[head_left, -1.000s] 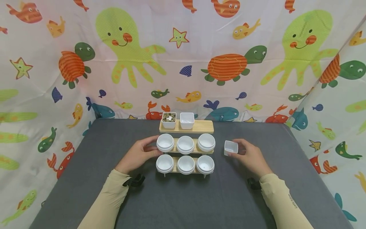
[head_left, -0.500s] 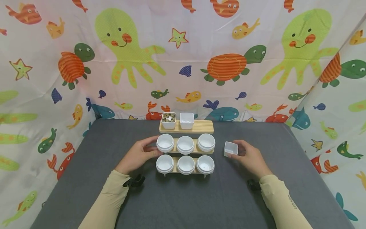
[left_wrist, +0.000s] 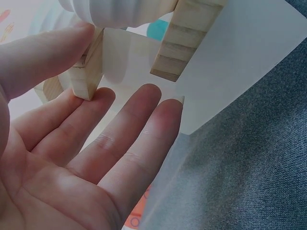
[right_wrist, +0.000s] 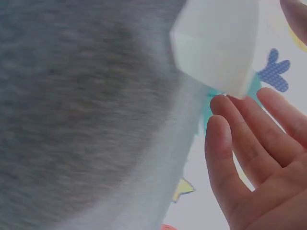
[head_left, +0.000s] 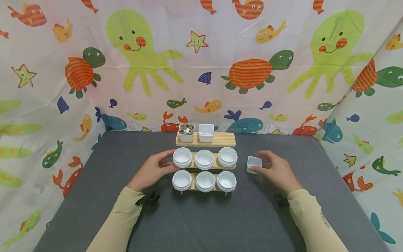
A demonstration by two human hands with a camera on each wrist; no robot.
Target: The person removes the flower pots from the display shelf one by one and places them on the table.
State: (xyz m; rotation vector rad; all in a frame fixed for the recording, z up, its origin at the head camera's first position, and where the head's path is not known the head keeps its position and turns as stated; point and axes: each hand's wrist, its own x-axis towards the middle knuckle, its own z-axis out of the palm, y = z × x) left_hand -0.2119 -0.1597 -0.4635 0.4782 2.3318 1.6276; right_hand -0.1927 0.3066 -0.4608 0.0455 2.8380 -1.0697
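Note:
A tiered stand with wooden shelves (head_left: 224, 139) and clear side panels carries white cups. My left hand (head_left: 151, 170) is at the middle shelf's left end; in the left wrist view the thumb and fingers pinch its wooden end (left_wrist: 88, 79). Two other fingers (left_wrist: 144, 139) extend past it. On the table to the stand's right sits a small square white cup (head_left: 254, 161). My right hand (head_left: 278, 172) is beside this cup, with thumb near its front edge. The right wrist view shows straight, spread fingers (right_wrist: 218, 148) by the cup's lower edge.
Several round white bowls (head_left: 204, 180) fill the two lower shelves. On the top shelf stand a square cup with brownish-green contents (head_left: 186, 132) and another square white cup (head_left: 206, 133). A dark grey cloth (head_left: 201, 220) covers the table; a printed curtain (head_left: 201, 77) hangs behind.
My right hand's fingers have loosened and drawn slightly back from the square cup, which has settled slightly toward me. The left hand stays at the stand.

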